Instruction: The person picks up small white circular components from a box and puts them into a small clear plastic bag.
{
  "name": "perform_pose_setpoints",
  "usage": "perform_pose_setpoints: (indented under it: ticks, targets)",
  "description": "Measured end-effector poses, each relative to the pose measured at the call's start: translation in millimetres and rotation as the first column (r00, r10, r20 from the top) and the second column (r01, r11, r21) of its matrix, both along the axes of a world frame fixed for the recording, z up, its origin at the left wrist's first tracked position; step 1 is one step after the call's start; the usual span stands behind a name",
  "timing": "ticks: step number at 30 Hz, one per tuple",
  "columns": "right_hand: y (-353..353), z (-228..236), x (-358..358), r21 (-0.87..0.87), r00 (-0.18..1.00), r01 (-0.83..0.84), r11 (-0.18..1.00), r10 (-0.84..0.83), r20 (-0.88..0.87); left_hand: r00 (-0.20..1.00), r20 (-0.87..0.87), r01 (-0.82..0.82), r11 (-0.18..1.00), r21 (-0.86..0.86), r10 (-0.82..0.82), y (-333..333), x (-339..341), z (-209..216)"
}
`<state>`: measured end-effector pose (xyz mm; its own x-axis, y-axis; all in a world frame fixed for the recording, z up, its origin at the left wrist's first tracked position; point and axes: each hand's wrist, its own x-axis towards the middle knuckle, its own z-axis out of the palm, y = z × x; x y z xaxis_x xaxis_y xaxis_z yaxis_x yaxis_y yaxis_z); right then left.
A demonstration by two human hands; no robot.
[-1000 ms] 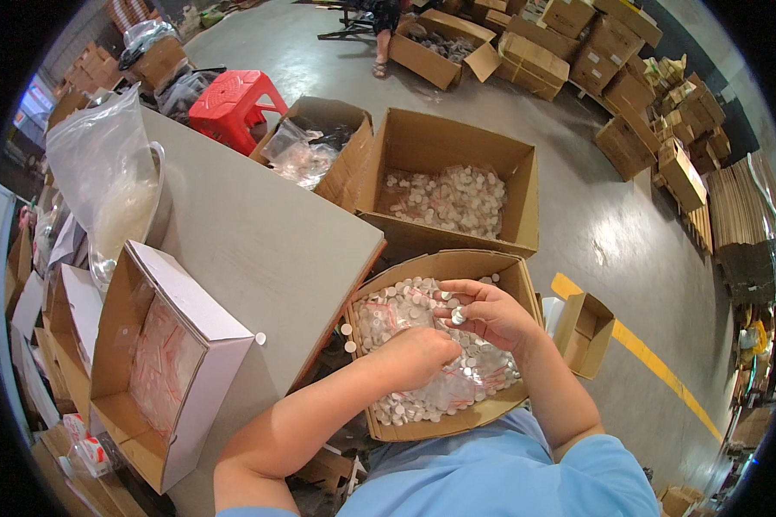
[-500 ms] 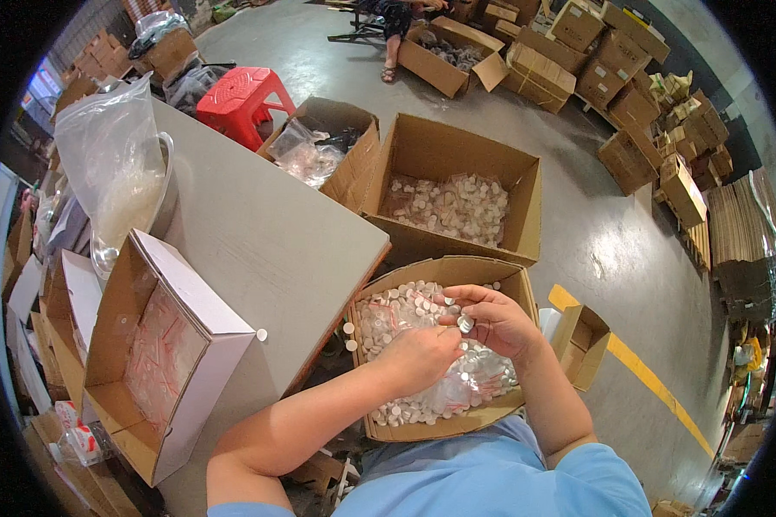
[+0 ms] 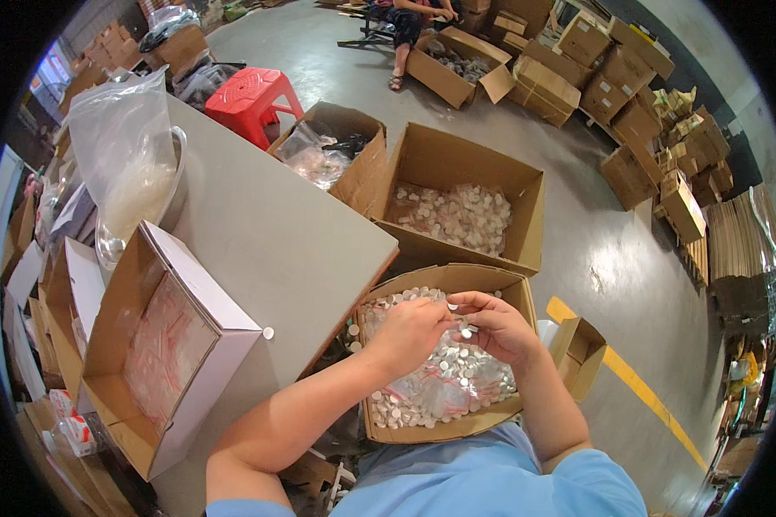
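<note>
Both my hands meet above an open cardboard box (image 3: 457, 277) on my lap, heaped with small white round discs (image 3: 401, 415) and clear plastic zip bags (image 3: 444, 389) with red strips. My right hand (image 3: 510, 332) is curled, with a white disc (image 3: 466, 333) held by its fingers. Another disc shows between the fingertips of the two hands. My left hand (image 3: 409, 334) is closed in a pinch against the right fingertips; what it grips is mostly hidden by its own fingers.
A grey table (image 3: 276, 215) at left bears a white box (image 3: 207, 280) of red-striped zip bags and a large clear bag (image 3: 121, 155). Beyond my lap stands a carton (image 3: 526, 202) of bagged discs, near a red stool (image 3: 250, 99). A person (image 3: 405, 26) sits far back.
My left hand has risen a little, and its fingertips now meet the right hand's higher up. The right fingers have curled in more. The whole view has shifted slightly.
</note>
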<state>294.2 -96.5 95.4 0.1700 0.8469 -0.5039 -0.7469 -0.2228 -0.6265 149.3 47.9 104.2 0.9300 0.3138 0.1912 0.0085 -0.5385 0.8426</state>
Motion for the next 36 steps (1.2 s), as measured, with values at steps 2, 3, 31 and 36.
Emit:
perform_pose_setpoints:
  ticks: [2, 3, 31, 36]
  targets:
    - [0, 1, 0, -0.025, 1.000, 0.018, 1.000, -0.018, -0.014, 1.000, 0.001, -0.012, 1.000, 0.001, 0.012, 0, -1, 3]
    - [0, 0, -1, -0.010, 1.000, 0.023, 1.000, -0.023, 0.010, 0.999, -0.035, -0.021, 1.000, -0.013, 0.020, 1, -1, 6]
    - [-1, -7, -5, -0.033, 0.983, -0.109, 0.994, 0.113, 0.147, 0.976, 0.145, -0.139, 0.980, -0.144, 0.160, 13, 6, 5]
    - [-2, -22, -5, -0.060, 0.884, -0.076, 0.995, 0.095, 0.458, 0.997, 0.045, -0.045, 0.964, -0.264, 0.059, 10, 3, 10]
